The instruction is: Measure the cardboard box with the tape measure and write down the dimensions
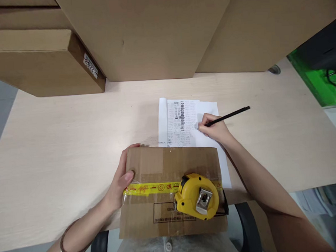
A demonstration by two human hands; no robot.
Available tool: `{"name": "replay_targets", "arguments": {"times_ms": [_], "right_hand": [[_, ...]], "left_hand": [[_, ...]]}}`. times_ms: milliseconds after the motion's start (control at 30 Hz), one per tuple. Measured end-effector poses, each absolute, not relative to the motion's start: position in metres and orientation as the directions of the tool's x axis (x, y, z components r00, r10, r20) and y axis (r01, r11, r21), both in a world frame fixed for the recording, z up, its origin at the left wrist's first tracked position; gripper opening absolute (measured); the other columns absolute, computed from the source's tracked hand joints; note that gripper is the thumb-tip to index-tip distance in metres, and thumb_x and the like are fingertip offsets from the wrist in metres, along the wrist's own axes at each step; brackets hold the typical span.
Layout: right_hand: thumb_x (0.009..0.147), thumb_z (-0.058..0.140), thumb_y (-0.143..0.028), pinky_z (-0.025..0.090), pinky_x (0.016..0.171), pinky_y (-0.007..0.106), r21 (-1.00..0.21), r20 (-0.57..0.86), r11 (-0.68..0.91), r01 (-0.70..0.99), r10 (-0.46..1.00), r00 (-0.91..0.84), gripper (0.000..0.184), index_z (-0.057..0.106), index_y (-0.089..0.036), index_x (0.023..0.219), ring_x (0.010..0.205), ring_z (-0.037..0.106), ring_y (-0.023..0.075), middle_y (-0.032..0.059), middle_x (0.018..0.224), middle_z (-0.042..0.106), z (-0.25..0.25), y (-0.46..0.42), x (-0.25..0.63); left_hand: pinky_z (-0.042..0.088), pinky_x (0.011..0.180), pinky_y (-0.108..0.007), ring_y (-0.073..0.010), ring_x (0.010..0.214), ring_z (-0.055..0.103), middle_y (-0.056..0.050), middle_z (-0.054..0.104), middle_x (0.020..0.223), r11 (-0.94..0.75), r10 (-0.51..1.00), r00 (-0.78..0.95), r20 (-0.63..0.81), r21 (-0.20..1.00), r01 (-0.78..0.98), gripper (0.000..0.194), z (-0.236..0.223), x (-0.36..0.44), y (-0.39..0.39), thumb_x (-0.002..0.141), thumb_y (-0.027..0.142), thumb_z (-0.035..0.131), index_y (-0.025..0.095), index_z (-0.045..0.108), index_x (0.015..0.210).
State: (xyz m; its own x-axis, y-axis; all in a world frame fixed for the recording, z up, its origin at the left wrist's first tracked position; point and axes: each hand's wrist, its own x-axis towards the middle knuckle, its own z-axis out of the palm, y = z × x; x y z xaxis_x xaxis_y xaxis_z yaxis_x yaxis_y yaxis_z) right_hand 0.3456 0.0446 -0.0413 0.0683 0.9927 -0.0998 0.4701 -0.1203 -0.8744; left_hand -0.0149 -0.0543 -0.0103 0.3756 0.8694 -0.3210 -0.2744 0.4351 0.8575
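My left hand (120, 180) grips the left edge of a taped cardboard box (147, 160), thumb on top and fingers along the far side. The box rests at the table's front edge, close to my body. On its right half lies a yellow tape measure (197, 195), its metal clip facing up. Beyond the box, my right hand (212, 128) holds a black pencil-like writing stick (231, 115) in a writing grip. Its tip is hidden by the fingers, over a paper sheet (206, 108) with handwriting and dark scribbles. The box covers the near part of the paper.
Large cardboard boxes (147, 41) stand along the back of the light wooden table (74, 137). A flatter carton (43, 68) with a white label is at the far left. A small round metallic object (274, 69) sits at the back right, near a green surface (319, 78). Chair armrests (246, 226) flank my body.
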Motion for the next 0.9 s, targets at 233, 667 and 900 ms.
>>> {"name": "replay_targets", "arguments": {"times_ms": [233, 667, 900], "right_hand": [[0.086, 0.052, -0.049, 0.034, 0.051, 0.029, -0.718, -0.178, -0.195, 0.668, 0.979, 0.095, 0.036, 0.04, -0.027, 0.06, 0.045, 0.045, 0.0134, -0.0027, 0.047, 0.047, -0.025, 0.041, 0.347], [0.099, 0.049, -0.05, 0.032, 0.063, 0.036, -0.1, -0.275, -0.152, 0.983, 0.954, 0.12, 0.046, 0.061, -0.021, 0.064, 0.073, 0.065, 0.0298, 0.0122, 0.068, 0.067, 0.005, 0.034, 0.325], [0.109, 0.03, -0.062, 0.051, 0.081, 0.045, -0.366, 0.278, 0.427, 0.827, 0.898, -0.34, 0.064, 0.071, -0.017, 0.125, 0.096, 0.067, 0.0309, 0.0163, 0.107, 0.07, 0.068, -0.05, 0.309]], "left_hand": [[0.057, 0.102, -0.049, -0.0386, 0.136, 0.057, -0.008, 0.057, 0.153, 0.47, 0.876, 0.275, -0.397, 0.831, -0.297, 0.073, -0.007, -0.008, -0.053, 0.084, 0.062, 0.075, 0.033, 0.054, 0.147], [0.02, 0.135, -0.057, -0.0333, 0.164, 0.027, 0.002, 0.041, 0.173, 0.018, 0.978, 0.21, 0.011, 0.991, -0.132, 0.064, -0.019, -0.014, -0.042, 0.096, 0.048, 0.07, 0.048, 0.048, 0.156], [0.004, 0.14, -0.052, -0.0322, 0.168, 0.014, 0.009, 0.032, 0.175, -0.216, 0.891, 0.391, 0.229, 0.973, -0.079, 0.044, -0.027, -0.032, -0.031, 0.104, 0.062, 0.046, 0.044, 0.074, 0.133]]}}
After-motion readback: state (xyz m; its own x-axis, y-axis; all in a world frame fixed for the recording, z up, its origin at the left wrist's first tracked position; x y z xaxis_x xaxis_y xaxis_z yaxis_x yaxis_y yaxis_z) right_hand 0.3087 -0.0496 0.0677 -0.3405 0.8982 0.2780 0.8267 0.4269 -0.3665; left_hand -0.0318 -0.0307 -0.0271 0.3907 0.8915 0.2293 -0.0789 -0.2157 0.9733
